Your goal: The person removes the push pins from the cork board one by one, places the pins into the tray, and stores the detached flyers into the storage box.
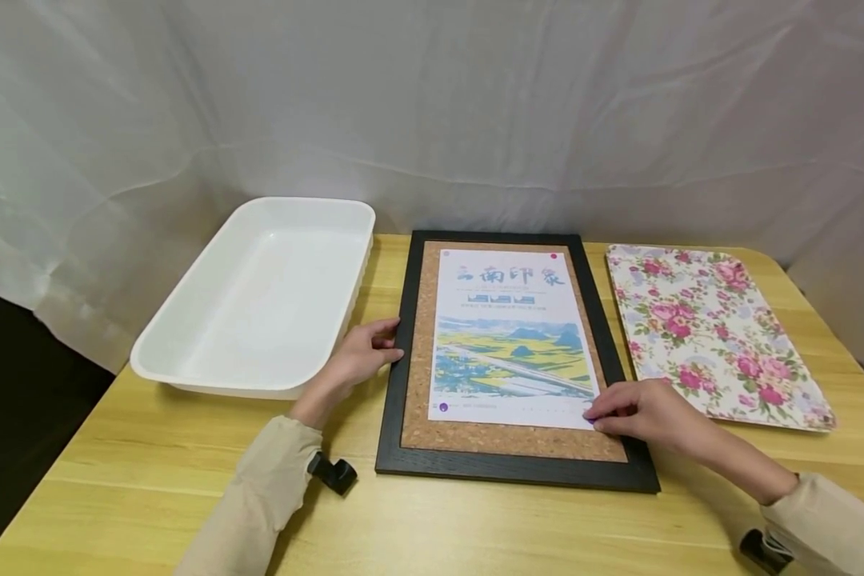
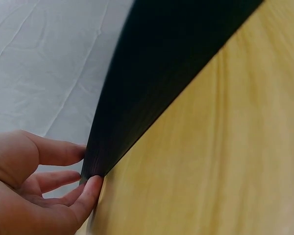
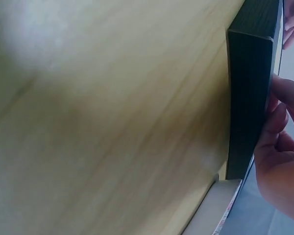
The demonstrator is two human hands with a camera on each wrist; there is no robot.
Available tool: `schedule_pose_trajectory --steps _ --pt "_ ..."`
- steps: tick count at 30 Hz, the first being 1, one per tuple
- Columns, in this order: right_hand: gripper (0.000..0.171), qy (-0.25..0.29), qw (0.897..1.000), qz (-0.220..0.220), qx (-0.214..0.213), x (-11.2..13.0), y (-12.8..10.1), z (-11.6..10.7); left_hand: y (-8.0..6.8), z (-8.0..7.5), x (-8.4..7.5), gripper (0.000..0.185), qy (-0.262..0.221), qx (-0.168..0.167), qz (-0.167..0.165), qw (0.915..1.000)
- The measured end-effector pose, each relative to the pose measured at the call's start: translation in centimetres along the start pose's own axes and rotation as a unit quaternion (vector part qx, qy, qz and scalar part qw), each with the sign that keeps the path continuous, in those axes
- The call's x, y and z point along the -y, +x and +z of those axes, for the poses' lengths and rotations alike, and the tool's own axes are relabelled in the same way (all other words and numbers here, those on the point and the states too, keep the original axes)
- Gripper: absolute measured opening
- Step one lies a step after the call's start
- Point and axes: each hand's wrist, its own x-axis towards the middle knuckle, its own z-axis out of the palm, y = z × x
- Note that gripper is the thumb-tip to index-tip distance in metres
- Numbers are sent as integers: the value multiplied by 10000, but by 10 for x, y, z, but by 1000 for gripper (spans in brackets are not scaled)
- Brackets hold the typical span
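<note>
A cork board (image 1: 511,438) in a black frame (image 1: 518,472) lies on the table, with a printed landscape poster (image 1: 514,352) on it. My left hand (image 1: 360,352) rests its fingertips against the frame's left side; in the left wrist view the fingers (image 2: 61,152) are nearly straight there. At the poster's lower right corner, my right hand (image 1: 644,412) pinches a small purple push pin (image 1: 590,418), mostly hidden by the fingers. Another purple pin (image 1: 443,407) sits at the lower left corner, a pink pin (image 1: 554,256) at the upper right, and a pale pin (image 1: 446,254) at the upper left.
On the left stands a deep white plastic tray (image 1: 259,386), close to my left forearm. A flowered tray (image 1: 720,336) lies to the right of the frame, partly behind my right hand. Pale cloth (image 1: 432,104) hangs behind the wooden table (image 1: 418,528).
</note>
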Motion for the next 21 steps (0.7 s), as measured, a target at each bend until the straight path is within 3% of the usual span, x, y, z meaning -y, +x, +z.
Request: schedule_pose_trajectory --steps 11,21 --pt "8 131 9952 833 489 10 7 -2 0 -1 8 60 73 -62 -4 10000" --pt "8 353 9944 809 576 9 5 -6 1 -1 3 60 53 -50 16 10000"
